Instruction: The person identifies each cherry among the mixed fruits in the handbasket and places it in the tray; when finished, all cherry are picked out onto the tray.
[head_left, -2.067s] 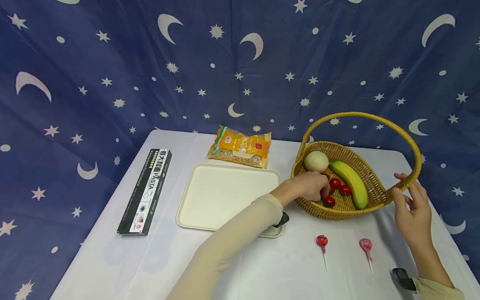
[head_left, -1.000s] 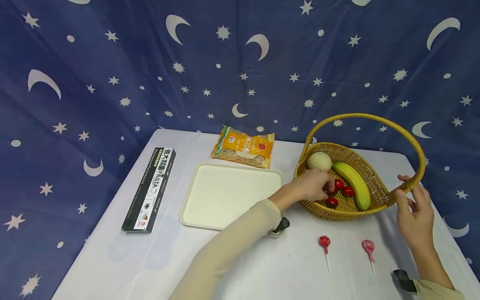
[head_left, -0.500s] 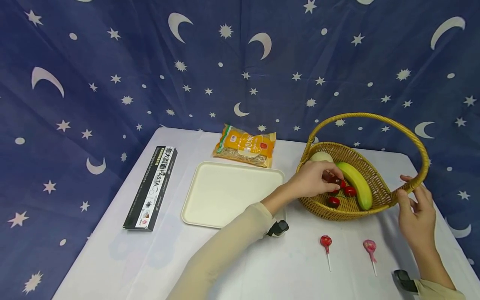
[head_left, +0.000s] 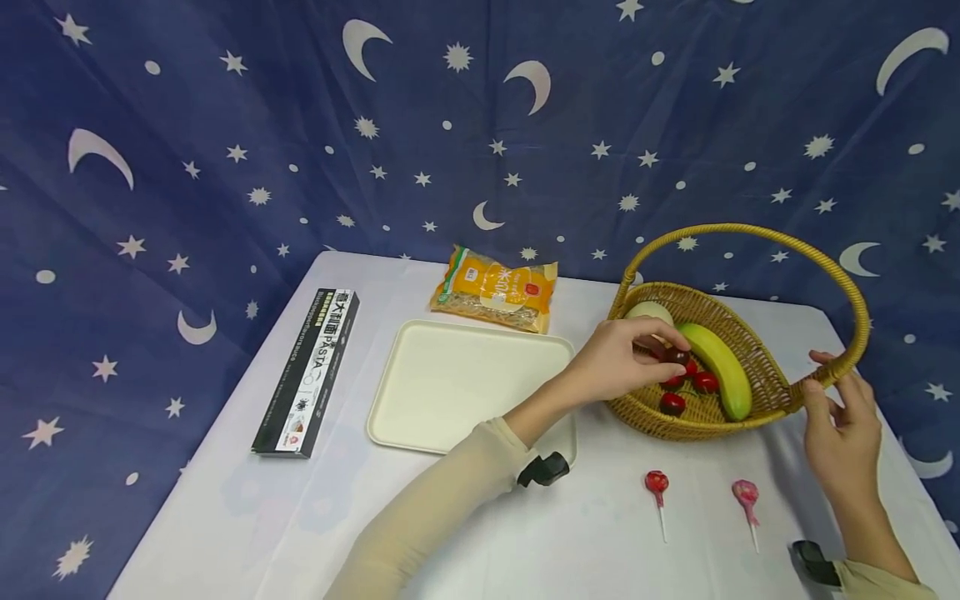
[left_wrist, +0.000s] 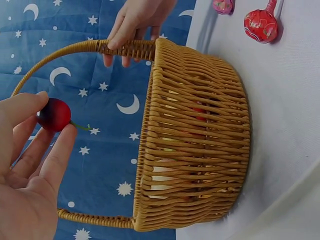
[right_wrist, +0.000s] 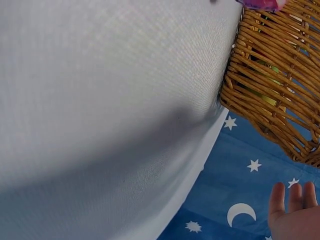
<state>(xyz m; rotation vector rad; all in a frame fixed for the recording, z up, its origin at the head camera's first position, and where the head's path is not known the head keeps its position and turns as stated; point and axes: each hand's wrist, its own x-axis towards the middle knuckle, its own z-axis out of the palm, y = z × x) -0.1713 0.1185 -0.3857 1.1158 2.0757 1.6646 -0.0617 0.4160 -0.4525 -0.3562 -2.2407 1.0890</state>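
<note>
My left hand (head_left: 618,358) pinches a dark red cherry (left_wrist: 56,115) between thumb and fingertips, above the near left part of the wicker basket (head_left: 652,427). A short green stem sticks out of the cherry in the left wrist view. Inside the basket lie several more red cherries (head_left: 672,404), a yellow-green banana (head_left: 720,371) and a pale round thing (head_left: 649,312), partly hidden behind my left hand. My right hand (head_left: 843,433) holds the foot of the basket's handle (head_left: 855,308) at the right end, thumb in front and fingers behind.
Left of the basket lies a cream tray (head_left: 465,387), my left forearm crossing its corner. Behind it is an orange food bag (head_left: 495,290); farther left, a black and white pasta box (head_left: 306,375). A red lollipop (head_left: 657,482) and a pink lollipop (head_left: 746,492) lie before the basket.
My left hand has come up from among the fruit with a cherry between its fingertips. My right hand stays on the handle. The whole head view has shifted slightly.
</note>
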